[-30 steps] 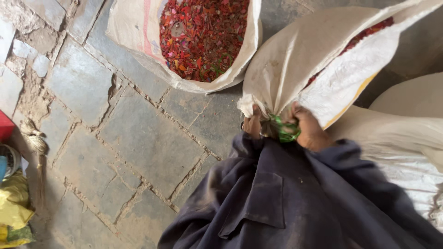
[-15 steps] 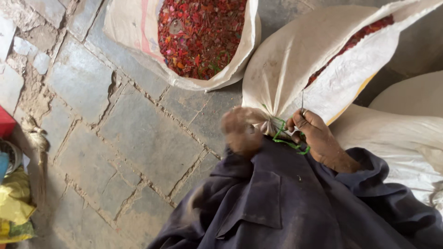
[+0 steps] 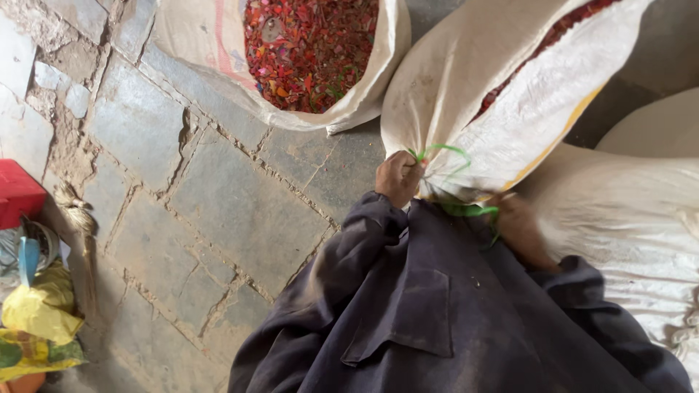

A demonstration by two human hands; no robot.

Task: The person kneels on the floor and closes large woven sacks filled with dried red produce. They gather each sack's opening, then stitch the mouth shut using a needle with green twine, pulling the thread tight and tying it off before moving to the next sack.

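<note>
Green twine (image 3: pixel 455 207) strung sideways across sack neck (image 3: pixel 437 178): left hand (image 3: pixel 397 178) clamped on gathered cloth, right hand (image 3: pixel 520 229) blurred, grip unreadable, nearer the loose end.

Grey stone-slab floor (image 3: pixel 240 211) with dirt-filled cracks, lit by soft daylight.

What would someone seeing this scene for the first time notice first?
Most likely the open white woven sack at top centre, brimming with bright red flakes. Next, at centre right, the left hand and right hand working thin green twine at the gathered corner of a second white woven sack, above dark blue sleeves. The grey stone-slab floor fills the left.
</note>
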